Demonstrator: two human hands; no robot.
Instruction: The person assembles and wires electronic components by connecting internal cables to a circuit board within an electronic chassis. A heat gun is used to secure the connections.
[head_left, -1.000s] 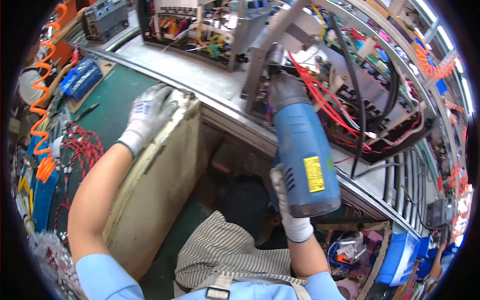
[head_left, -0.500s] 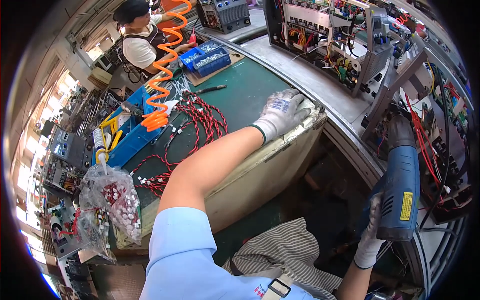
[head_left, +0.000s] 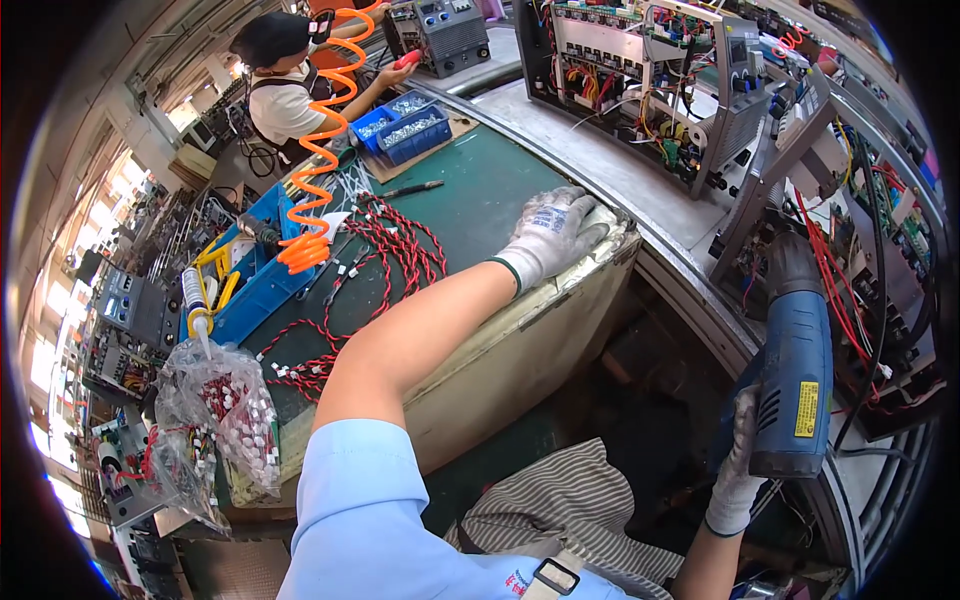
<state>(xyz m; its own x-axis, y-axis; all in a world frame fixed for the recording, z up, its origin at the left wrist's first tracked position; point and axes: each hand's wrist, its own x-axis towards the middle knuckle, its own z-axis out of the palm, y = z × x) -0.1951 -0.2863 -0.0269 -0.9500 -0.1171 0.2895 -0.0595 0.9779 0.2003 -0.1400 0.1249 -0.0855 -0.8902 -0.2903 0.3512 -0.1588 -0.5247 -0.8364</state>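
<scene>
One blue power tool [head_left: 795, 385] lies between three and four o'clock in the head view, its long axis running nearly from twelve to six, the dark nozzle [head_left: 792, 265] toward twelve and the blunt rear toward six. Of the two hands, the right hand [head_left: 738, 460] is nearer: gloved, it is closed around the tool at its seven-o'clock side, though the body hides much of the grip. The left hand [head_left: 553, 232], also gloved, is well apart at the tool's ten o'clock. It rests palm down, fingers a little spread, over the corner of the green surface [head_left: 485, 190], with nothing visible in its grasp.

Just past the nozzle, between twelve and two o'clock, red wires [head_left: 836, 300] run down an open machine frame [head_left: 843, 75]; whether the tip touches anything there, I cannot tell. A second open machine [head_left: 735, 120] stands toward eleven o'clock from the tool.

From the left hand, twisted red-and-black wires [head_left: 405, 245] lie at nine o'clock, blue bins [head_left: 420, 145] at ten, and a clear bag [head_left: 245, 400] at eight.
</scene>
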